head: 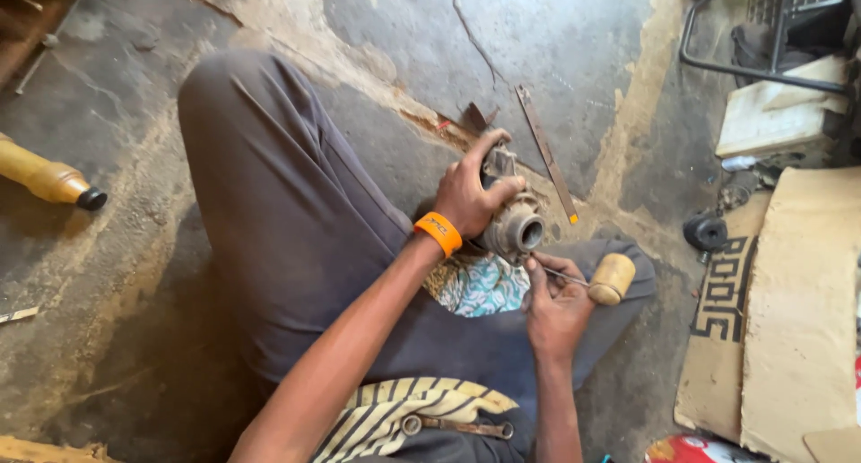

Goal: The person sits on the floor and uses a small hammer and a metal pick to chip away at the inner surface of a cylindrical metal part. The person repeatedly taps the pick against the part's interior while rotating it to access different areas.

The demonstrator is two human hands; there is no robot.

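We have one view only, from the camera worn on the head; it looks steeply down over the person's own lap to the concrete floor (556, 33). It sits near: the forearms enter from the bottom edge, and the left hand (466, 194) and right hand (554, 306) fall close to frame centre. The far floor runs to the top edge, a cardboard sheet (798, 311) fills the right side, a yellow bottle (45, 178) marks the left. No second view, so no overlap to log
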